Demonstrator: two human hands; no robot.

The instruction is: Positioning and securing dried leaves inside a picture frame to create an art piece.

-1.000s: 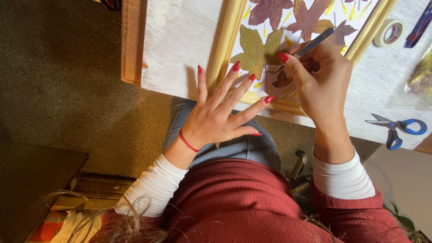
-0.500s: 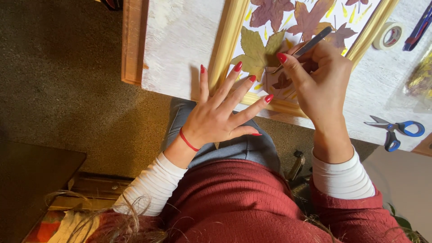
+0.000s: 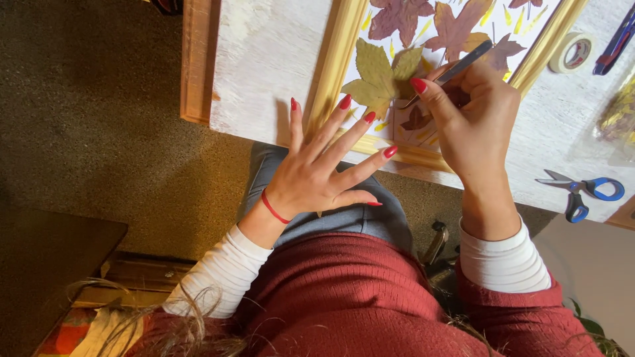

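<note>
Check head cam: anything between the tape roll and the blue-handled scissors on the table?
Nothing: in the head view the white tabletop is bare between the tape roll and the scissors. A clear bag lies just off to the side.

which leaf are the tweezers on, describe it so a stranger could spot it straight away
Start at the pale wooden frame lying on the white table. Inside it, near the frame's left rail, lies the yellow-green leaf, where the tip of the metal tweezers in the right hand ends. Its neighbours are purple-red or brown; this lobed one alone is yellow-green.
</note>
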